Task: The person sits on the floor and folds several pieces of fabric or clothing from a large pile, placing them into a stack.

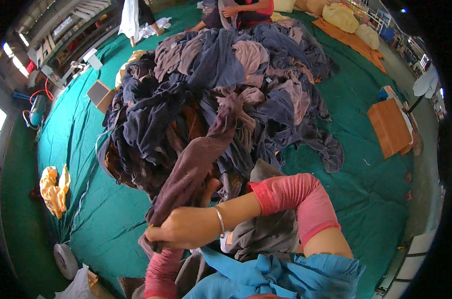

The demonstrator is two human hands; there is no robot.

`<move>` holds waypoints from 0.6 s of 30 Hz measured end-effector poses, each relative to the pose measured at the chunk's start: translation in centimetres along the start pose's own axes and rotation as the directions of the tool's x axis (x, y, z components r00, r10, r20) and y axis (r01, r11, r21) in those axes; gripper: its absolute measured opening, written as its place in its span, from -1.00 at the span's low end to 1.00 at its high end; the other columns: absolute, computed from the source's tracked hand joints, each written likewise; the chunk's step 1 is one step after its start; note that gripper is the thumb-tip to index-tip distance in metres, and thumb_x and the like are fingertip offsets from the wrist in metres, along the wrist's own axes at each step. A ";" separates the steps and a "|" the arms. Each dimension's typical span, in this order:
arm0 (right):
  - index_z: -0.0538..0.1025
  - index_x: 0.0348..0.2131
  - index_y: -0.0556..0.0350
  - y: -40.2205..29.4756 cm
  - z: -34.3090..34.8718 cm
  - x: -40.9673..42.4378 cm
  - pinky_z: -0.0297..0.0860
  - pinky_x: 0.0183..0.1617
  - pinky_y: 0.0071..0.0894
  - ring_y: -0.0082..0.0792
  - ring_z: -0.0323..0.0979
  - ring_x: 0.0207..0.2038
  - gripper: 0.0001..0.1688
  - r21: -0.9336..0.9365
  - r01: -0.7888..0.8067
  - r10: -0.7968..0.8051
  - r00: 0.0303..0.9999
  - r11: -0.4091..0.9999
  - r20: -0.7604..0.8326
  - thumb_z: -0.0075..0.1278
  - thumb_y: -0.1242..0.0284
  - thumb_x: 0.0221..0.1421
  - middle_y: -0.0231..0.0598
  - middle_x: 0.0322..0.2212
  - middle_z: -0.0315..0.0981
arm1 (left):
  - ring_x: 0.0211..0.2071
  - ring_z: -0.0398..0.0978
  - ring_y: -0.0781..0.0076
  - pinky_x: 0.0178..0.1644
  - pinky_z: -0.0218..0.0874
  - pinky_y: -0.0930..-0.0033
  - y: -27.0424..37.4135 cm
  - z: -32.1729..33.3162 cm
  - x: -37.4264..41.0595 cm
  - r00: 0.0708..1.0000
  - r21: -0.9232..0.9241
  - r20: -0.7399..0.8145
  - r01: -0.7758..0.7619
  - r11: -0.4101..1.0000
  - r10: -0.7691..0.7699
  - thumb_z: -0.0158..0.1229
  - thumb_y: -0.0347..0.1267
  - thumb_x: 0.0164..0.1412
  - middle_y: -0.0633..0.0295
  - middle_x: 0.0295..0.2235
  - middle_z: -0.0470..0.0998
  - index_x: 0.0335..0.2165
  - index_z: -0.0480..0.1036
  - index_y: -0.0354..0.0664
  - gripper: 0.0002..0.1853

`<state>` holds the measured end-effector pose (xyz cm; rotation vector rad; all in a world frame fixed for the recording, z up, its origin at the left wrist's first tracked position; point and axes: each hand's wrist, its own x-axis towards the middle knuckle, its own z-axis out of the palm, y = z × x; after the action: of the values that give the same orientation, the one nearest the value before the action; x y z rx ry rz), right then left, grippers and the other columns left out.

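From the right, my right hand [185, 228], with a bangle at the wrist, reaches across in front of me. Its fingers are closed on the near end of a long mauve cloth garment [196, 160]. The garment stretches away up to a large heap of crumpled garments [218, 59] in dark blue, mauve and brown. My left forearm passes beneath the right one. Part of my left hand [210, 188] shows beside the mauve garment, its fingers mostly hidden and blurred. Grey-brown cloth [265, 231] lies over my lap.
Green sheeting [360, 194] covers the floor. Another person [248, 9] sits behind the heap, and someone's legs [147, 18] show at upper left. A cardboard box [100, 95], yellow cloth [54, 190], a tape roll [65, 261] and a cardboard piece [388, 127] lie around.
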<state>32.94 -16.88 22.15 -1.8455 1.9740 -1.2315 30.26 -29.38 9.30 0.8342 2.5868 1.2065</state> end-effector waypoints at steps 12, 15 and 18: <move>0.27 -0.10 0.10 4.2 -4.0 -2.0 0.17 -0.05 -0.14 -0.07 0.29 -0.15 -0.30 -0.264 -0.184 0.010 0.837 0.947 -0.548 0.15 0.40 -0.32 -0.11 -0.29 0.32 | 0.07 0.13 0.30 0.12 -0.03 0.25 7.3 -6.1 -5.6 0.749 -0.689 -0.662 -0.596 0.412 -0.024 -0.26 -0.08 0.24 0.17 0.10 0.11 0.10 0.04 -0.12 -0.45; 0.35 -0.24 0.14 5.2 -2.6 -2.5 0.26 -0.20 -0.21 -0.04 0.37 -0.28 -0.46 -0.121 -0.239 0.165 0.886 0.964 -0.434 0.14 0.45 -0.34 -0.12 -0.41 0.39 | 0.05 0.17 0.26 0.10 0.01 0.21 4.8 -8.7 -9.7 0.596 -0.454 -0.797 -0.485 0.748 -0.098 -0.21 -0.13 0.24 0.18 0.08 0.13 0.09 0.06 -0.11 -0.49; 0.39 -0.35 0.17 4.6 -2.6 -1.9 0.29 -0.26 -0.43 -0.16 0.40 -0.34 -0.61 0.036 -0.253 0.252 0.920 0.967 -0.301 0.13 0.47 -0.28 -0.12 -0.44 0.41 | 0.00 0.21 0.31 0.06 0.07 0.24 4.5 -11.6 -12.9 0.602 0.058 -0.797 0.146 0.988 -0.042 -0.12 -0.16 0.21 0.22 0.02 0.21 0.02 0.14 -0.13 -0.54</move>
<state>28.30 -14.49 20.06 -1.4085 2.2821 -1.4989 38.57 -41.80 19.30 0.1176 3.3532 1.6960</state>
